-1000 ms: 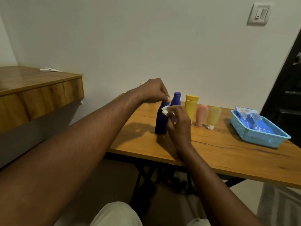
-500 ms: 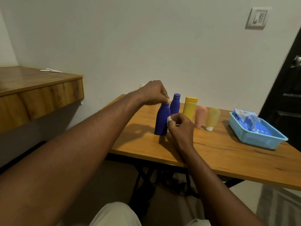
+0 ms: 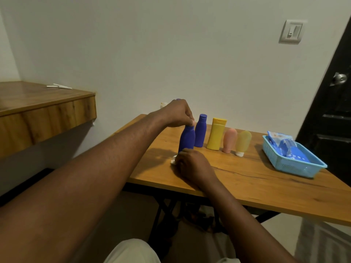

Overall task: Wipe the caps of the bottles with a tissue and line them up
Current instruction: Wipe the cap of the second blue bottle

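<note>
You are pinching the top of the near blue bottle (image 3: 187, 138) with your left hand (image 3: 177, 113), fingertips curled down around its cap and hiding it. Your right hand (image 3: 191, 165) is resting on the table (image 3: 266, 184) just in front of the bottle's foot. Its fingers are curling over the crumpled tissue (image 3: 173, 160), of which only a white corner is showing.

Judging from this, the wiping of this cap is ending and you are placing the bottle. It is standing upright, close beside the second blue bottle (image 3: 201, 130) and slightly nearer to you. The next move is likely calling for sliding it back level with that bottle, the yellow bottle (image 3: 215, 134), the pink tube (image 3: 229, 140) and the pale yellow tube (image 3: 243, 142), all standing in a row. The gap is looking narrow, so a careless nudge is risking a toppled neighbour.

The blue basket (image 3: 296, 166), holding a packet (image 3: 281, 142), is sitting well apart on the right.
</note>
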Tool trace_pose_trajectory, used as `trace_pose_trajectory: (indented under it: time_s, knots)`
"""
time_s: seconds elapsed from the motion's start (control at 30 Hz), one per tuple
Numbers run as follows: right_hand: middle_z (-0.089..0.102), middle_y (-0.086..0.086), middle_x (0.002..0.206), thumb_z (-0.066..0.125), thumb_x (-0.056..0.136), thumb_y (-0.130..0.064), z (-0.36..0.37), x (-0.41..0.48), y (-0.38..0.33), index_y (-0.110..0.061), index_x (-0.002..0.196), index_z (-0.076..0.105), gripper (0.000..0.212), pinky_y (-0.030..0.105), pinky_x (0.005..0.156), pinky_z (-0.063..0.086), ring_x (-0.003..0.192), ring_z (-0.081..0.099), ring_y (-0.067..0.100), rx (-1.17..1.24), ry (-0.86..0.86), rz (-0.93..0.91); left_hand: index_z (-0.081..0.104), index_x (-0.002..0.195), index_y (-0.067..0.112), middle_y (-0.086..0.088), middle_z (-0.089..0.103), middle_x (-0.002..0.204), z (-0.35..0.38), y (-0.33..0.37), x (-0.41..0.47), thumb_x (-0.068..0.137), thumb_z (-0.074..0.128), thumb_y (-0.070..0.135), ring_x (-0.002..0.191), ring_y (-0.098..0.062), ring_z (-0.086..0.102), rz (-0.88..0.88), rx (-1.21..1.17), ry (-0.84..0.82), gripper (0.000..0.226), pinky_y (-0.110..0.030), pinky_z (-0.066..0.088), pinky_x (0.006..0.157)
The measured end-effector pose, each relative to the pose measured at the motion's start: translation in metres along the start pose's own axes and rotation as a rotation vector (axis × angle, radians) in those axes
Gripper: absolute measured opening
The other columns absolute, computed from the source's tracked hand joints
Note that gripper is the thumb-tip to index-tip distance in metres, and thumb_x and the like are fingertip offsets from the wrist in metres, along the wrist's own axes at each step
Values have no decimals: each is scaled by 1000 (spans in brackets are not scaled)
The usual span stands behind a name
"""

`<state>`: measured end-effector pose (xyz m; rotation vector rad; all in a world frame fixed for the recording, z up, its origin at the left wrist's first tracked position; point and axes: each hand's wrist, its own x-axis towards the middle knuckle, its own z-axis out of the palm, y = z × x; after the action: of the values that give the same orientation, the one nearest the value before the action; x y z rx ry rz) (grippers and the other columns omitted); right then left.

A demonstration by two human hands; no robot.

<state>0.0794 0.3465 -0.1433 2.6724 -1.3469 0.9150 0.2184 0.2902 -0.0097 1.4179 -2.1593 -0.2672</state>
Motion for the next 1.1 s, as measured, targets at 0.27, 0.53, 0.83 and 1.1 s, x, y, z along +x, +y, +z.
trace_pose_trajectory:
  time_s: [0.27, 0.53, 0.83, 1.1]
  knots:
    - [62, -7, 87, 73, 88, -21, 4, 4, 17, -23, 87, 63, 10, 30, 72, 53, 82, 59, 9, 77, 209, 351, 79, 110, 7, -3, 76, 113, -2, 3, -1, 92, 72, 17, 95, -10, 68, 8, 24, -5, 21, -21, 48, 74]
    - [60, -3, 99, 72, 89, -17, 1, 5, 15, -20, 92, 63, 10, 29, 80, 53, 90, 58, 10, 24, 128, 313, 79, 109, 7, -3, 76, 115, 0, 3, -3, 91, 72, 16, 94, -9, 67, -1, 27, 6, 21, -22, 47, 76]
    - [60, -12, 97, 72, 89, -25, -5, -1, 4, -24, 97, 67, 9, 25, 79, 51, 88, 55, 4, 1, 110, 103, 79, 110, 9, -3, 76, 114, -1, 3, -4, 91, 72, 18, 96, -11, 68, -5, 22, 7, 21, -23, 47, 76]
    - [65, -3, 103, 73, 89, -15, 3, 5, 23, -22, 90, 65, 11, 33, 84, 55, 94, 59, 10, 177, 303, 341, 78, 112, 8, -4, 76, 115, 0, 2, -3, 92, 72, 18, 99, -12, 68, 9, 19, 5, 23, -27, 50, 84]
